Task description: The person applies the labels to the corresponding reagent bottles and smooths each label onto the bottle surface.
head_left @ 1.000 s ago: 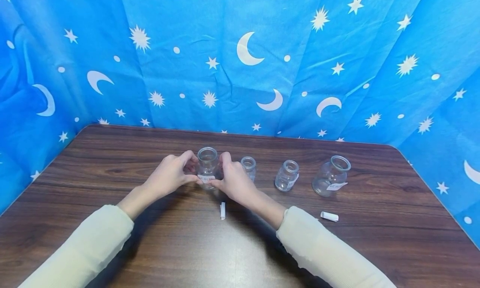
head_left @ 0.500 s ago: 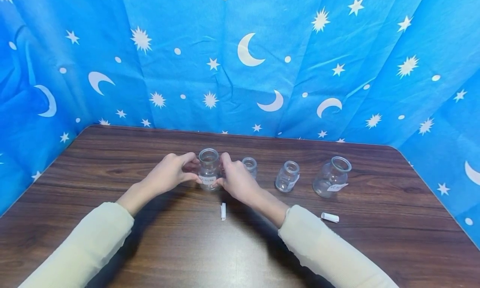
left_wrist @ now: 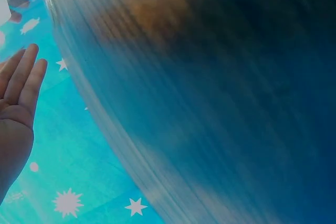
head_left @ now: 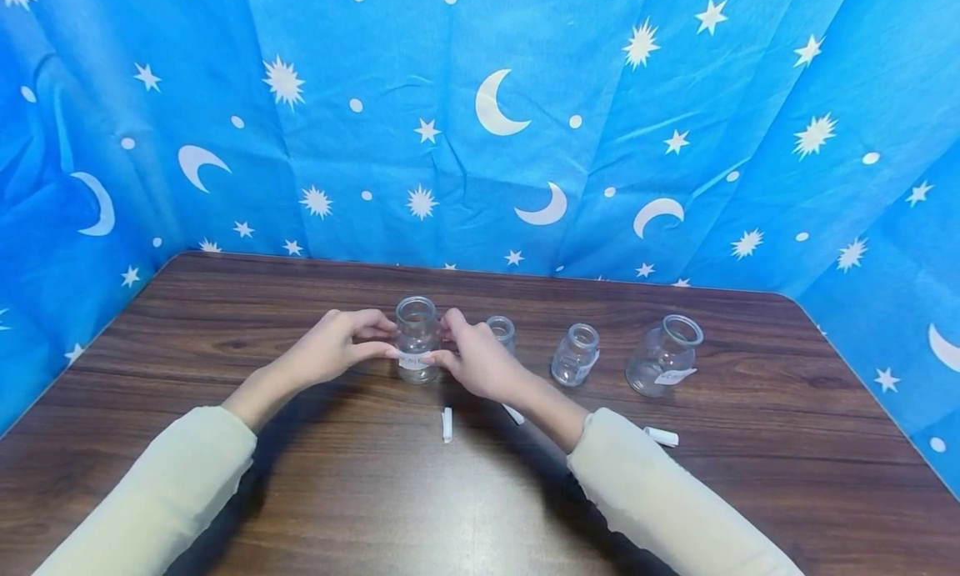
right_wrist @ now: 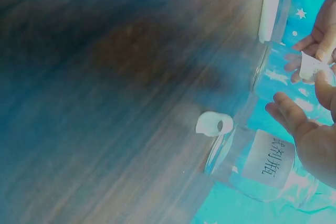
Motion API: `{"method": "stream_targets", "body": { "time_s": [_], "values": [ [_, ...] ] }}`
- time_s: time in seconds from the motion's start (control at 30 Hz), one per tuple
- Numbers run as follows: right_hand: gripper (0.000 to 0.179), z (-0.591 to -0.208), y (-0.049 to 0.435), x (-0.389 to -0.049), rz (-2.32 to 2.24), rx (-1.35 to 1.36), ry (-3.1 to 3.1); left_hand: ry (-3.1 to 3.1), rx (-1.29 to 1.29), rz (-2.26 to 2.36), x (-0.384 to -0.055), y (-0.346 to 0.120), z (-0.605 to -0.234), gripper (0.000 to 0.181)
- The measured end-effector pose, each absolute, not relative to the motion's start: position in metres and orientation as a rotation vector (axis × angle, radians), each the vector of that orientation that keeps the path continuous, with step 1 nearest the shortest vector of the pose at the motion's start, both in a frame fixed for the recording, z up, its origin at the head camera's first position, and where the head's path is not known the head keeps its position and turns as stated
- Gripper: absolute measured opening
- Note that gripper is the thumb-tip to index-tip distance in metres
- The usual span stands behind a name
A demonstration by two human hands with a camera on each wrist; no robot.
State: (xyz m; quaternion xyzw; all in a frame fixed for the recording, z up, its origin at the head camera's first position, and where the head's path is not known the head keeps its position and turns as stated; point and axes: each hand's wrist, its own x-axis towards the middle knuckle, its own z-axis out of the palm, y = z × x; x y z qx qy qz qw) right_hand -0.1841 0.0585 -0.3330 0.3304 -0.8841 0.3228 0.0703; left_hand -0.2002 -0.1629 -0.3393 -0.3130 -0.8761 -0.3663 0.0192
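Observation:
A clear wide-mouthed glass jar (head_left: pixel 417 330) stands upright on the table between both hands. Across its front lies a white paper label (head_left: pixel 416 362) with handwriting. My left hand (head_left: pixel 330 347) is at the jar's left side, its thumb on the label's left end and its fingers reaching toward the back of the glass. From the other side my right hand (head_left: pixel 483 359) holds the jar, thumb on the label's right end. The right wrist view shows both thumbs near the label (right_wrist: pixel 311 67). Partly hidden behind the right hand is a small glass jar (head_left: pixel 501 328).
To the right stand another small labelled jar (head_left: pixel 575 355) and a bigger jar (head_left: pixel 660 359) whose label sticks out at one end. Curled white paper pieces (head_left: pixel 447 424) lie nearer the front, one (head_left: pixel 662 436) by the right sleeve, another (head_left: pixel 513 413) beside the right forearm. A blue curtain (head_left: pixel 480 142) hangs behind.
My left hand has drawn slightly left, its thumb straighter along the label. The right wrist and forearm have shifted a little right and down, uncovering a white paper piece. The jars have stayed put.

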Motion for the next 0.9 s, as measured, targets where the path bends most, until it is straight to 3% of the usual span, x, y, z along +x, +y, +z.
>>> {"method": "stream_targets", "body": {
  "time_s": [0.3,0.57,0.9],
  "values": [
    [0.035,-0.338,0.057,-0.184,0.842,0.944,-2.69,-2.759,-0.872,-0.96,-0.2,-0.155,-0.342,0.034],
    [0.044,-0.332,0.056,-0.182,0.735,0.826,-2.776,-2.776,-0.82,-0.843,-0.2,-0.152,-0.344,0.029],
    [0.04,-0.277,0.115,-0.186,1.268,0.926,-2.844,-2.835,-0.69,-1.056,-0.198,-0.182,-0.335,0.034]
  ]
}}
